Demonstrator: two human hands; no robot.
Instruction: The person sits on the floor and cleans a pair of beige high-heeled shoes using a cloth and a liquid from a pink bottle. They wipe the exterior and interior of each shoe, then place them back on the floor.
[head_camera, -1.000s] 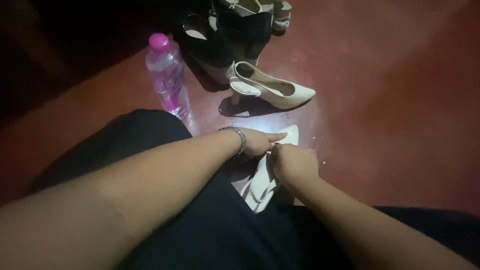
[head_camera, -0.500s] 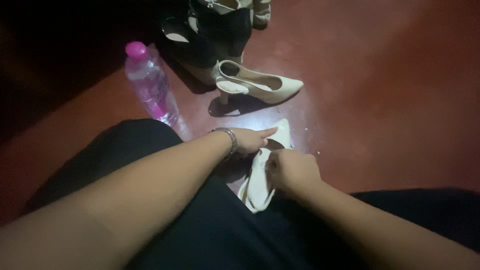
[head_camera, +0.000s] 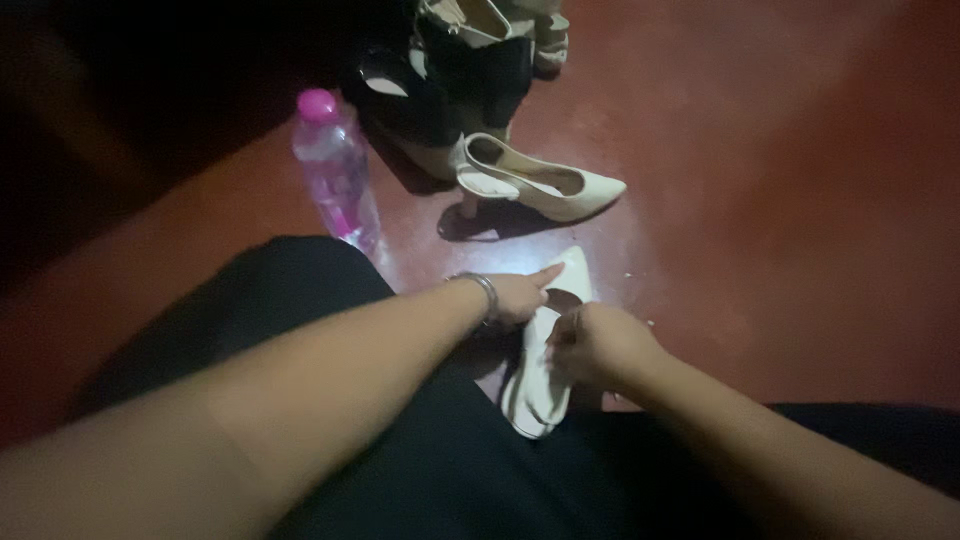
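Cream leather, pale against the dark, marks the shoe (head_camera: 545, 375) that both hands work on: it lies on the red floor (head_camera: 780, 230) between the person's knees, pointed toe away from the camera and heel end close to the black trousers (head_camera: 440, 470). The left hand (head_camera: 515, 295) rests on the toe half from the left, its index finger stretched straight out along the upper while the other fingers curl under (whether they pinch anything is hidden). A metal bracelet (head_camera: 485, 292) circles that wrist. The right hand (head_camera: 598, 345) sits at the shoe's right edge near the middle, fingers bunched together and closed on the rim of the shoe, though the exact grip is lost in shadow. Just beyond the hands a second shoe (head_camera: 540, 185) of the same cream colour stands upright on its low heel, toe pointing right, casting a shadow on the floor; it is apart from the first shoe. To the left of it a clear plastic bottle (head_camera: 335, 175) with a pink cap stands near the left knee. Farther back, at the top of the view, a dark bag (head_camera: 470, 70) and more pale footwear sit in deep shadow, too dim to make out.
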